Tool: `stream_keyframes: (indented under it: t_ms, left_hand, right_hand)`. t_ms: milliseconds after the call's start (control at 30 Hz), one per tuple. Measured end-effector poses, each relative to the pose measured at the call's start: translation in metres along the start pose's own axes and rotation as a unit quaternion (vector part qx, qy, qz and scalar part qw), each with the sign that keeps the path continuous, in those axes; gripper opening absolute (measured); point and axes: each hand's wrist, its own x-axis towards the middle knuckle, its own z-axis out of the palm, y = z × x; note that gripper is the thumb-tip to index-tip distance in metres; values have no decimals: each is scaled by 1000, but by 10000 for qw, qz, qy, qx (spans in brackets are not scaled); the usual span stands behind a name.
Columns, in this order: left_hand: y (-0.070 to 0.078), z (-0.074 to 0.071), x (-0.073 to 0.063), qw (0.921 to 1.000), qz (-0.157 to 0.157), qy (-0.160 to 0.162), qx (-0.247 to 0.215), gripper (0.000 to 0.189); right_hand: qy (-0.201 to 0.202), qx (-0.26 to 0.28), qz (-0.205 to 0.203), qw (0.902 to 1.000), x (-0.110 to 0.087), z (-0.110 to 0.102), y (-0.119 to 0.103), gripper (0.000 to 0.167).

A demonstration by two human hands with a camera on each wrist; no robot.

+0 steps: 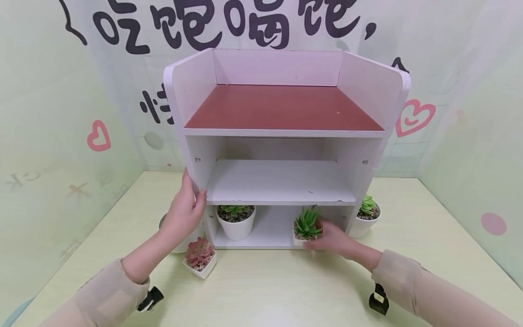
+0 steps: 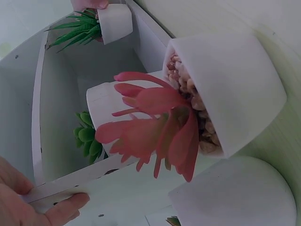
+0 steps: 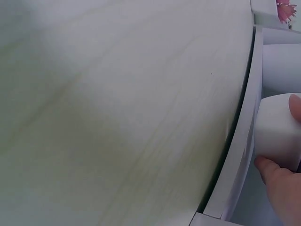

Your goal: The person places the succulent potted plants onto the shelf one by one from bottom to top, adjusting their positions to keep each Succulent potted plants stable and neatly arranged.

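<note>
A white shelf unit (image 1: 282,203) with a reddish-brown top board (image 1: 282,106) stands on the table. My left hand (image 1: 185,211) grips its left side panel, thumb in front and fingers on the outer side, as the left wrist view (image 2: 33,200) also shows. At the right of the bottom compartment, my right hand (image 1: 333,236) holds a small white pot with a spiky green succulent (image 1: 307,223). In the right wrist view, fingers pinch the white pot (image 3: 277,132) just inside the shelf edge. A larger potted green succulent (image 1: 237,225) sits at that compartment's left.
A pink succulent in an angular white pot (image 1: 200,256) stands on the table, front left of the shelf. Behind my left forearm is another white pot (image 1: 184,245), partly hidden. A green potted succulent (image 1: 365,217) stands outside the right panel. Printed cloth walls (image 1: 470,159) surround the table.
</note>
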Motion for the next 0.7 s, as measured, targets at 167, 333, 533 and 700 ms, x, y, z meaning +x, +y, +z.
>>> stream_keyframes:
  t_ms: [167,333,533,700]
  left_hand:
    - [0,1,0,10000,17,35,13,63]
    - [1,1,0,10000,-7,56,38,63]
    - [1,1,0,9999,-77,41,57,64]
    - [1,1,0,9999,-118,29,-11,63]
  right_hand:
    - [-55,206,9,9998,8,4,2,68]
    - [-3,282,123,9995,14,7,3,70]
    - [-15,546,102,9985,17,7,1,68]
    - [-23,699,215,9973,17,7,-1,68]
